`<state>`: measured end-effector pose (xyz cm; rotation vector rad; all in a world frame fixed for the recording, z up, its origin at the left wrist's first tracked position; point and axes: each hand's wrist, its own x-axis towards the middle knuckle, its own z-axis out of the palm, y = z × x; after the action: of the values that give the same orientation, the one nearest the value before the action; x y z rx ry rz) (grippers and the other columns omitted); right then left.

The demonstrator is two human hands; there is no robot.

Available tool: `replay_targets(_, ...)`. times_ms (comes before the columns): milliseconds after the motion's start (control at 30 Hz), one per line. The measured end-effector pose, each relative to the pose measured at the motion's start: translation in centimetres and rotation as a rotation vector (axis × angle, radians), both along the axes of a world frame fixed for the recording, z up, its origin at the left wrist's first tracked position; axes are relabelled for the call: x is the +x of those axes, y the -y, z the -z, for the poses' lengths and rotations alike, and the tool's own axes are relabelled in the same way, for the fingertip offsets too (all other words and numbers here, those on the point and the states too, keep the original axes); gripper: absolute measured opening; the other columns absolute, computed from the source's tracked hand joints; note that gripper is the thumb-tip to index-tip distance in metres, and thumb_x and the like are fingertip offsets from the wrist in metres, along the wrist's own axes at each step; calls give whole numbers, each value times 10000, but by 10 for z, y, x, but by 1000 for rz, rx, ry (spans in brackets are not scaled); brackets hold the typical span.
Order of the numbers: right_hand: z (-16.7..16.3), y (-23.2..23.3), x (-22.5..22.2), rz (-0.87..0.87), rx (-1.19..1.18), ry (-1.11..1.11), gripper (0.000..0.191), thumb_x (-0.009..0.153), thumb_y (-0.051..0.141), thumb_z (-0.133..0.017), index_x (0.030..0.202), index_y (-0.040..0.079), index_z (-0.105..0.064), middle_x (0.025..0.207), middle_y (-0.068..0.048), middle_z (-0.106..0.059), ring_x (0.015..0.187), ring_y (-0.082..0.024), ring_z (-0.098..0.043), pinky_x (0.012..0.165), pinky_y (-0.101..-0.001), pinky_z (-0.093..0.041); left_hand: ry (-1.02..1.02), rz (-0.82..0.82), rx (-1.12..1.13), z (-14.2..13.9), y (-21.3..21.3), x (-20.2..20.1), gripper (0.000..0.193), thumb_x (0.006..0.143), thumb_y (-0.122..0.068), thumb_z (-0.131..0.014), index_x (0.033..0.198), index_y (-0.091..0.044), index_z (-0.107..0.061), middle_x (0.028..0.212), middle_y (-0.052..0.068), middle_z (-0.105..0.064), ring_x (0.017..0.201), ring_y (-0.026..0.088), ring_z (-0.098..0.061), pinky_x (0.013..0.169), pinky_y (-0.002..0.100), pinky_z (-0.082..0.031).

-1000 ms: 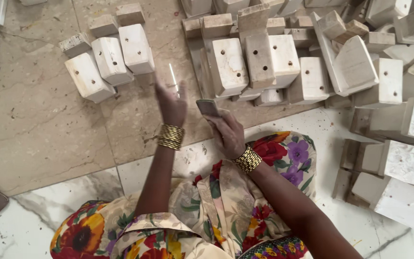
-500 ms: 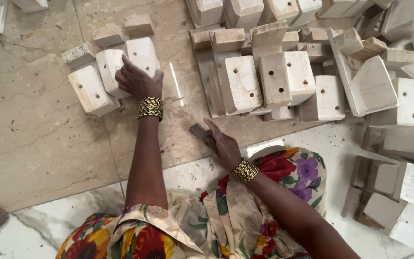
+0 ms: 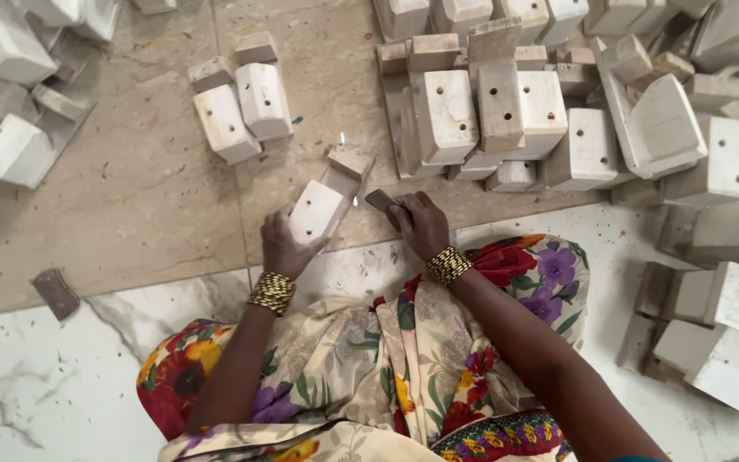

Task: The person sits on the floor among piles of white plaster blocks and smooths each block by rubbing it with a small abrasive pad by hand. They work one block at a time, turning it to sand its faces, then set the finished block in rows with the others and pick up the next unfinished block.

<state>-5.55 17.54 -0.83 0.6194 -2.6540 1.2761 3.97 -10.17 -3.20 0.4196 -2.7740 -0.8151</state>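
Note:
My left hand (image 3: 282, 246) grips a white-painted wooden block (image 3: 322, 201) with holes in its face, holding it tilted just above the floor in front of my knees. My right hand (image 3: 421, 224) holds a small dark flat piece (image 3: 381, 201), close to the block's right side. Two similar white blocks (image 3: 241, 111) lie on the beige floor to the upper left. A large heap of white wooden blocks (image 3: 506, 103) lies straight ahead and to the right.
More white blocks are piled at the left edge (image 3: 10, 111) and along the right side (image 3: 712, 291). A small dark flat piece (image 3: 55, 293) lies on the floor at the left. My flowered clothing (image 3: 369, 368) covers my lap.
My left hand reached out to the group of blocks at the left, took one and brought it back in front of me. My right hand stayed low with the dark piece.

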Motion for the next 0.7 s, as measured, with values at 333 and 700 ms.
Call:
replay_targets(333, -29, 28, -16, -16, 119, -314, 175, 962, 258, -710, 1046, 109, -751, 857, -78, -666, 681, -261, -664, 601, -393, -545, 107, 37, -60, 4, -28, -27, 966, 576, -359, -964, 1325, -49, -438, 1286, 174, -536, 1253, 369, -499, 1042, 564, -400)
replay_targets(700, 16, 87, -75, -352, 596, -403, 192, 986, 266, -603, 981, 88, -674, 932, -85, -656, 736, -248, -675, 566, -401, -535, 207, 55, -195, -17, -43, -29, 931, 614, -412, -952, 1322, -84, -444, 1230, 146, -533, 1153, 336, -522, 932, 501, -455)
